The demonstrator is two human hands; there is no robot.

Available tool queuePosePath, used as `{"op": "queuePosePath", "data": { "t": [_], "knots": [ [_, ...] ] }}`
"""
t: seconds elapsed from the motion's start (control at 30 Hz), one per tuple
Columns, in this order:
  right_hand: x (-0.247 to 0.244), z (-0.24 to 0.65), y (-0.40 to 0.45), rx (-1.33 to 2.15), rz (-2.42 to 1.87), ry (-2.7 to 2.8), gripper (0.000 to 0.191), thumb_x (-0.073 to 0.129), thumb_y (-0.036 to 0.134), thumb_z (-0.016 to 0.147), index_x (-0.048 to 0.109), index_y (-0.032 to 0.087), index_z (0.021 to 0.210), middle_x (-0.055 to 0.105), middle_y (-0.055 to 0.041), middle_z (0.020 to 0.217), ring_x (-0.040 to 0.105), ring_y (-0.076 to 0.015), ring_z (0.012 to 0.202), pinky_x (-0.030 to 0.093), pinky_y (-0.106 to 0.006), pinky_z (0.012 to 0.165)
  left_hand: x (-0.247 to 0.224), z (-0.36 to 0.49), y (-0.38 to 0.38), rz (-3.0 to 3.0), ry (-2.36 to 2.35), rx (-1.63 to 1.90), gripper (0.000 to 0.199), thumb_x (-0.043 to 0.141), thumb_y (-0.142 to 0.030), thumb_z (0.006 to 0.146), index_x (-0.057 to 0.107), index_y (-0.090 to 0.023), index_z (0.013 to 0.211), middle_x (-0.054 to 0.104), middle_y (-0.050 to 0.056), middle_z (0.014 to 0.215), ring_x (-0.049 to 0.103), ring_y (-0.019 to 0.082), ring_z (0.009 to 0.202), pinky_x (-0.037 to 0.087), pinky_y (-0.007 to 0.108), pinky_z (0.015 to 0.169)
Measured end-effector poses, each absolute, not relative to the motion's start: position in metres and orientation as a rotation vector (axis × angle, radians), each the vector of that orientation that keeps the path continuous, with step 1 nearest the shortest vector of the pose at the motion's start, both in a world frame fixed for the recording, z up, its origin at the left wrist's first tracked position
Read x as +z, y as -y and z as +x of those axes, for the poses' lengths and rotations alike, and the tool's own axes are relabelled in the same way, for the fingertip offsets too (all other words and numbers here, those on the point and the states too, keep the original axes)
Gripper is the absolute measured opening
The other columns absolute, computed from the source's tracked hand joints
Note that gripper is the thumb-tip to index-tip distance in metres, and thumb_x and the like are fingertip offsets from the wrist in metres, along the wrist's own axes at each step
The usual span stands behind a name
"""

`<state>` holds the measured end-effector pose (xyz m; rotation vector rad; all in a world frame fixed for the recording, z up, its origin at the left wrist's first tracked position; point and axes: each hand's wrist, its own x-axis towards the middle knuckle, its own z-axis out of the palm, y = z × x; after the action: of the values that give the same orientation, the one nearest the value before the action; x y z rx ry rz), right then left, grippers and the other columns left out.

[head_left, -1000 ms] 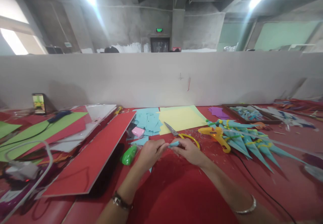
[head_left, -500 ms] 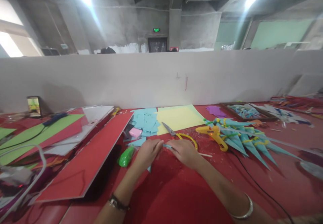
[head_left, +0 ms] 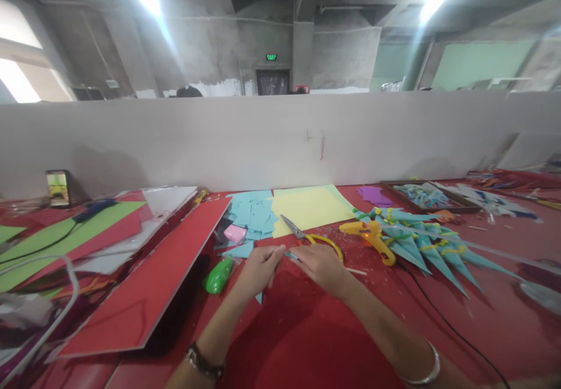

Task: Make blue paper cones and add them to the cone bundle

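My left hand [head_left: 258, 271] and my right hand [head_left: 323, 265] meet over the red table, fingers closed in a pinch. A small strip of light-blue paper [head_left: 291, 255] shows between their fingertips; most of it is hidden. From beneath my left hand pokes a pointed blue paper tip [head_left: 260, 298], and I cannot tell whether it belongs to the same piece. Yellow-handled scissors [head_left: 299, 233] lie just beyond my right hand. Further right rests a yellow glue gun [head_left: 371, 238]. Left of my left hand is a shiny green lump [head_left: 218, 275].
Blue paper pieces [head_left: 252, 211] and a yellow sheet [head_left: 311, 207] lie ahead, near a pink block [head_left: 235, 234]. Blue paper cones [head_left: 425, 252] with yellow trim spread at right. A red board [head_left: 153, 284] slants at left. A white partition [head_left: 219, 143] stands behind.
Both hands stay together at nearly the same spot, and the left fingers have shifted slightly around the blue paper. The view has tilted up a little.
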<state>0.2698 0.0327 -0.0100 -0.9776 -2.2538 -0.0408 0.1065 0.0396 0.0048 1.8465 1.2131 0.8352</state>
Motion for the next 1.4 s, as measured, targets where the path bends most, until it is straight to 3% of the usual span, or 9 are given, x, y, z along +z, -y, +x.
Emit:
{"op": "queuePosePath", "data": {
  "t": [0.1, 0.2, 0.27, 0.43, 0.57, 0.7, 0.8, 1.0, 1.4],
  "knots": [
    [-0.016, 0.266, -0.035, -0.547, -0.955, 2.298, 0.027, 0.031, 0.015, 0.087, 0.058, 0.012, 0.087, 0.059, -0.0042, 0.06, 0.053, -0.014, 0.054, 0.034, -0.025, 0.053, 0.0, 0.108, -0.044, 1.591, -1.223, 0.731, 0.047, 0.033, -0.057, 0.074, 0.031, -0.02, 0.046, 0.028, -0.008, 0.024, 0.028, 0.007, 0.024, 0.023, 0.02, 0.034],
    [-0.015, 0.262, -0.033, -0.65, -0.932, 2.276, 0.03, 0.028, 0.011, 0.087, 0.057, 0.011, 0.092, 0.059, -0.005, 0.062, 0.053, -0.0141, 0.055, 0.033, -0.026, 0.054, -0.001, 0.107, -0.045, 1.546, -1.23, 0.697, 0.05, 0.03, -0.062, 0.072, 0.032, -0.02, 0.046, 0.027, -0.007, 0.024, 0.029, 0.008, 0.025, 0.025, 0.021, 0.035],
    [-0.013, 0.261, -0.031, -0.409, -0.991, 2.253, 0.03, 0.028, 0.017, 0.088, 0.057, 0.014, 0.084, 0.059, -0.004, 0.063, 0.052, -0.0131, 0.055, 0.033, -0.024, 0.052, 0.002, 0.105, -0.043, 1.719, -1.274, 0.78, 0.05, 0.029, -0.06, 0.075, 0.033, -0.02, 0.046, 0.032, -0.005, 0.029, 0.034, 0.009, 0.031, 0.028, 0.022, 0.039],
    [-0.003, 0.269, -0.028, 0.722, -0.914, 2.139, 0.032, 0.031, 0.034, 0.088, 0.051, 0.017, 0.07, 0.044, 0.0042, 0.053, 0.038, -0.0082, 0.048, 0.03, -0.019, 0.045, 0.011, 0.095, -0.041, 2.409, -1.26, 0.924, 0.028, 0.043, -0.043, 0.076, 0.052, -0.02, 0.063, 0.054, 0.001, 0.056, 0.046, 0.016, 0.062, 0.032, 0.025, 0.06],
    [0.002, 0.274, -0.026, 0.965, -0.876, 2.058, 0.031, 0.036, 0.038, 0.085, 0.053, 0.017, 0.07, 0.038, 0.0054, 0.053, 0.034, -0.0074, 0.048, 0.029, -0.019, 0.046, 0.014, 0.093, -0.042, 2.527, -1.077, 0.815, 0.036, 0.032, -0.037, 0.082, 0.046, -0.019, 0.055, 0.046, -0.001, 0.051, 0.041, 0.013, 0.055, 0.03, 0.025, 0.061],
    [0.0, 0.272, -0.026, 0.626, -0.895, 2.141, 0.029, 0.036, 0.033, 0.087, 0.056, 0.017, 0.074, 0.052, 0.0027, 0.061, 0.045, -0.0086, 0.056, 0.033, -0.019, 0.052, 0.014, 0.098, -0.038, 2.336, -1.08, 0.882, 0.039, 0.031, -0.039, 0.082, 0.031, -0.018, 0.049, 0.035, -0.004, 0.044, 0.034, 0.009, 0.047, 0.027, 0.023, 0.052],
    [-0.006, 0.271, -0.029, 0.096, -0.99, 2.231, 0.029, 0.032, 0.03, 0.089, 0.058, 0.016, 0.085, 0.061, -0.0018, 0.071, 0.052, -0.0111, 0.061, 0.034, -0.021, 0.054, 0.011, 0.104, -0.037, 1.984, -1.129, 0.873, 0.04, 0.032, -0.044, 0.08, 0.028, -0.019, 0.049, 0.029, -0.007, 0.036, 0.029, 0.007, 0.036, 0.024, 0.021, 0.041],
    [-0.009, 0.267, -0.031, -0.905, -0.954, 2.239, 0.027, 0.032, 0.016, 0.088, 0.058, 0.011, 0.092, 0.056, -0.0021, 0.056, 0.048, -0.0111, 0.048, 0.026, -0.026, 0.047, 0.007, 0.109, -0.04, 1.429, -1.074, 0.802, 0.041, 0.04, -0.05, 0.074, 0.032, -0.02, 0.048, 0.026, -0.009, 0.024, 0.026, 0.005, 0.023, 0.024, 0.018, 0.031],
    [-0.013, 0.266, -0.032, -1.06, -0.898, 2.143, 0.017, 0.039, 0.017, 0.086, 0.055, 0.014, 0.082, 0.053, 0.0017, 0.052, 0.045, -0.0097, 0.045, 0.022, -0.027, 0.048, 0.009, 0.107, -0.043, 1.258, -1.065, 0.767, 0.039, 0.042, -0.039, 0.075, 0.033, -0.018, 0.043, 0.024, -0.008, 0.022, 0.029, 0.005, 0.023, 0.024, 0.017, 0.034]
  ]
}}
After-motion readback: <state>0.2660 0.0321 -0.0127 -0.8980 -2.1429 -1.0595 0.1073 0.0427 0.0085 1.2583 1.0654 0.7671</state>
